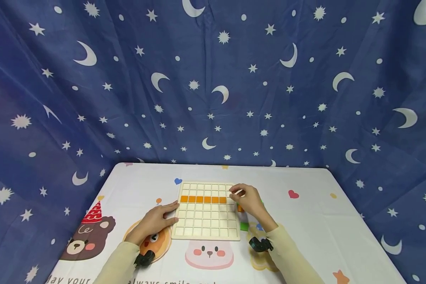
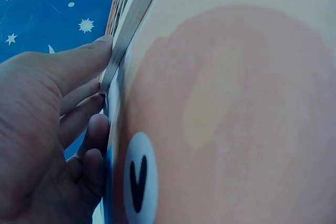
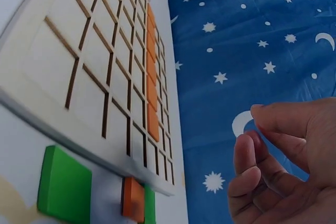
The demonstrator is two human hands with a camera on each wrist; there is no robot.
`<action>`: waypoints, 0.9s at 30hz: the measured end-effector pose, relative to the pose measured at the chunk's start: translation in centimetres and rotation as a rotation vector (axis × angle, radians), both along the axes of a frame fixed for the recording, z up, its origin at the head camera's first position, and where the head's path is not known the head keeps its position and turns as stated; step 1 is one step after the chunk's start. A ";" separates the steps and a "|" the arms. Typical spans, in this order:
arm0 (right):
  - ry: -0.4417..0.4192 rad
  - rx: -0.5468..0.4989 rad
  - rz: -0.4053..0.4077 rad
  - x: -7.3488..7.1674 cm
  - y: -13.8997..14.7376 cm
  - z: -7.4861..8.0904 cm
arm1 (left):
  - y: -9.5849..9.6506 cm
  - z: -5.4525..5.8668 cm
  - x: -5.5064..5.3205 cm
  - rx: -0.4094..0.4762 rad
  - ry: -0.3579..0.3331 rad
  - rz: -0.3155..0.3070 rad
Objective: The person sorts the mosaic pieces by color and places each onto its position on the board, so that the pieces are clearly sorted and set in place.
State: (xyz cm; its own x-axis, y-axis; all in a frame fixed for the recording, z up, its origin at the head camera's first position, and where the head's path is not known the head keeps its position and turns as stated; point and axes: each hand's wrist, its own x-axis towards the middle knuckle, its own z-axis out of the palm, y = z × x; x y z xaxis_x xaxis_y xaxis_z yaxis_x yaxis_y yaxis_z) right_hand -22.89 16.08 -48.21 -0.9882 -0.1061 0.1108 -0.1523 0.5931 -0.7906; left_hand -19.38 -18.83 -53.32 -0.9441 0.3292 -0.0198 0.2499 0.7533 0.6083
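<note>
A pale wooden grid board (image 1: 206,232) lies on the table, with a row of several orange square tiles (image 1: 203,199) in its third row from the top. The thumb and fingertips of my left hand (image 1: 154,221) touch the board's left edge, as the left wrist view also shows. My right hand (image 1: 248,199) hovers over the board's upper right edge, beside the end of the orange row. In the right wrist view, its fingers (image 3: 244,153) are loosely bent, the thumb apart from them, and nothing shows between them. A loose orange tile (image 3: 133,199) and a green tile (image 3: 63,182) lie beside the board.
Another green piece (image 3: 150,204) shows behind the loose orange tile. The white table cover (image 1: 305,205) carries printed bears, hearts and stars. A dark blue curtain (image 1: 213,106) with moons and stars hangs behind the table.
</note>
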 end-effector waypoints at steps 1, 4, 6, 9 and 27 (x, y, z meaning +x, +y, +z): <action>-0.004 -0.001 -0.005 0.1 0.1 0.0 | 0.0 0.0 0.0 -0.001 0.000 0.002; -0.010 -0.001 -0.023 0.5 0.6 0.0 | 0.0 0.1 0.1 0.000 -0.005 0.005; -0.013 -0.004 -0.035 0.6 0.9 -0.2 | -0.1 0.2 0.1 -0.003 0.002 0.001; -0.014 0.002 -0.050 0.7 1.4 -0.5 | -0.1 0.1 0.2 -0.004 0.005 0.000; -0.071 0.038 -0.081 1.1 3.5 -2.2 | -0.1 -0.2 -0.1 0.003 0.013 -0.016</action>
